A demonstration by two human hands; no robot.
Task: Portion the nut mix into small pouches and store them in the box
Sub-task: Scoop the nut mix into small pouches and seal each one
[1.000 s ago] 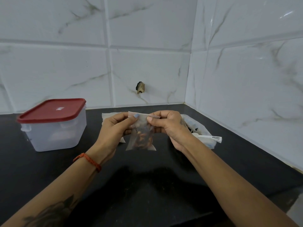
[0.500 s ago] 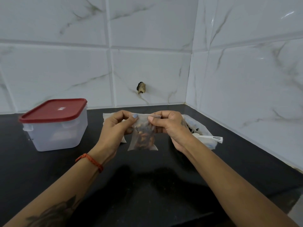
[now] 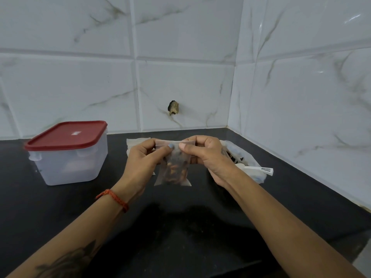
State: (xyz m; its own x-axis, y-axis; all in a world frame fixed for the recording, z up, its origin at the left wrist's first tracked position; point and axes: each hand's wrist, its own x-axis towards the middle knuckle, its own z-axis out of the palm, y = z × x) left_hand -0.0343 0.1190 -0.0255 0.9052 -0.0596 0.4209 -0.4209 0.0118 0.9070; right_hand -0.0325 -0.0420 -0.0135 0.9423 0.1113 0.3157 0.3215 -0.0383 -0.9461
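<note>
Pouch point(image 3: 174, 169) of nut mix sits dead centre of the frame, a small clear bag hanging upright with its lower corners at or just above the black countertop point(image 3: 60, 213); nuts fill its lower half. Over at centre left stands the storage box point(image 3: 68, 157), translucent, with its red lid point(image 3: 67, 134) pressed on, well apart from the hands. Behind the left hand, a stack of empty pouches point(image 3: 138, 141) peeks out flat on the counter, mostly hidden by the fingers. Right of centre, the big bag of nut mix point(image 3: 244, 157) lies partly behind the right wrist, and a white scoop point(image 3: 257, 169) pokes its handle out toward the right wall. On the tiled back wall point(image 3: 180, 87), a dark chipped hole point(image 3: 173, 107) shows just above the counter line.

Now the hands: the left hand point(image 3: 143, 164) comes in from lower left, an orange thread bracelet point(image 3: 114, 198) on its wrist, thumb and forefinger pinching the pouch's top edge. The right hand point(image 3: 208, 157) mirrors it from lower right, thumb and curled fingers pinching the same top strip. Thumb tips nearly meet at the middle of the seal.
</note>
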